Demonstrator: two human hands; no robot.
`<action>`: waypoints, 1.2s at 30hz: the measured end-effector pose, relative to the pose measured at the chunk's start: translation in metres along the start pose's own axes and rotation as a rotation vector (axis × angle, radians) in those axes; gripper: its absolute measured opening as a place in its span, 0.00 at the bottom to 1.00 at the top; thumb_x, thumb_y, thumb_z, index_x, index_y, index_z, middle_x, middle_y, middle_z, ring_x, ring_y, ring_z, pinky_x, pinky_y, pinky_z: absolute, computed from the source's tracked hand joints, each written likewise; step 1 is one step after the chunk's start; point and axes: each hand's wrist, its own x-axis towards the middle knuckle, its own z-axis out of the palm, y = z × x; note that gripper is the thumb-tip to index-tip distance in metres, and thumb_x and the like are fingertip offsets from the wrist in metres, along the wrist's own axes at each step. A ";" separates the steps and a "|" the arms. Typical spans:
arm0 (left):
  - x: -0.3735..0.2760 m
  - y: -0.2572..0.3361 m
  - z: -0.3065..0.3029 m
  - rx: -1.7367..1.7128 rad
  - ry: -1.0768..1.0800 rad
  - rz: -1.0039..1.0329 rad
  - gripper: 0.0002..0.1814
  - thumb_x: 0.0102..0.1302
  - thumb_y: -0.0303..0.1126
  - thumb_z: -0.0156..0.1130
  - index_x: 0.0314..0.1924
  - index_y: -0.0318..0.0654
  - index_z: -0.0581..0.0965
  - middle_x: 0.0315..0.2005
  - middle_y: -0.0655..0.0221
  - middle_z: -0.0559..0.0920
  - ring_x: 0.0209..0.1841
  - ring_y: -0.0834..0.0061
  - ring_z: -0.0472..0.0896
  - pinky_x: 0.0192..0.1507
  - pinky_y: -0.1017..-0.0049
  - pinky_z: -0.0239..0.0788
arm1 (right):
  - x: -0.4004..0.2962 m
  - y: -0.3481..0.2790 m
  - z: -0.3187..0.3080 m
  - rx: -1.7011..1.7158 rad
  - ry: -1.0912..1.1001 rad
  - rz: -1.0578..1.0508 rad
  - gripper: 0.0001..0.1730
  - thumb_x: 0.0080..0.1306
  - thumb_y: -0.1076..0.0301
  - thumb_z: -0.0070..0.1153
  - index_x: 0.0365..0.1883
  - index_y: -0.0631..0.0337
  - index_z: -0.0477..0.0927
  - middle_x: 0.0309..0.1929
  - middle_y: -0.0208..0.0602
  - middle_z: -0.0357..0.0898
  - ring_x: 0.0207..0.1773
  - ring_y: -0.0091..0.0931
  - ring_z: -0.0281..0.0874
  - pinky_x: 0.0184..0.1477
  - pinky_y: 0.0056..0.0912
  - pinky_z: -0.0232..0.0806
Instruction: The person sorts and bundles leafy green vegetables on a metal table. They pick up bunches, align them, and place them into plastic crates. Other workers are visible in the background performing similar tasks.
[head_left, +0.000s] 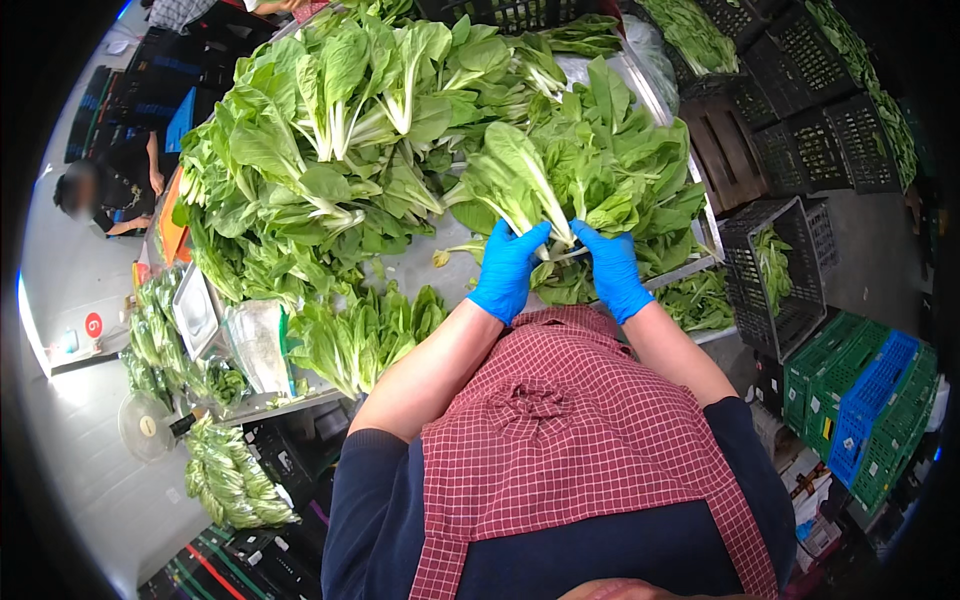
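Note:
Both of my hands wear blue gloves and meet at the near edge of a metal table (420, 262). My left hand (510, 266) grips the white stem end of a leafy green (517, 161) with pale stalks. From the other side my right hand (611, 266) touches the same stem base, its thumb beside the stalks; its fingertips are hidden under leaves. Beyond them a large heap of the same greens (300, 150) covers much of the table. A smaller row of greens (367, 330) lies near my left forearm. One yellowed leaf (441, 259) lies left of my left hand.
Black plastic crates (776, 330) stand at the right, with stacked green crates (825, 352) and a blue crate (874, 405) below. At the left are a metal tray (196, 311), bagged greens (232, 480) and a fan (146, 426). Another person (124, 184) is at far left.

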 end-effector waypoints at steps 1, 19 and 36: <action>-0.002 0.001 -0.002 -0.031 0.011 -0.003 0.15 0.66 0.27 0.62 0.51 0.40 0.74 0.41 0.69 0.81 0.40 0.76 0.81 0.41 0.74 0.75 | 0.001 0.000 -0.001 0.019 0.017 0.017 0.21 0.58 0.72 0.68 0.49 0.65 0.77 0.44 0.35 0.81 0.43 0.25 0.79 0.44 0.28 0.71; -0.028 0.013 0.025 -0.178 0.075 0.161 0.15 0.65 0.23 0.60 0.51 0.39 0.72 0.44 0.67 0.80 0.46 0.69 0.81 0.50 0.69 0.75 | -0.011 -0.006 0.004 -0.281 -0.040 -0.321 0.09 0.63 0.72 0.64 0.39 0.63 0.80 0.35 0.29 0.81 0.37 0.19 0.77 0.40 0.24 0.70; -0.008 0.016 0.003 -0.126 0.020 0.120 0.16 0.66 0.25 0.56 0.54 0.36 0.73 0.44 0.64 0.80 0.46 0.69 0.81 0.49 0.69 0.76 | -0.016 -0.006 0.006 -0.147 -0.105 -0.167 0.12 0.64 0.71 0.62 0.43 0.67 0.80 0.38 0.34 0.83 0.35 0.22 0.80 0.36 0.26 0.73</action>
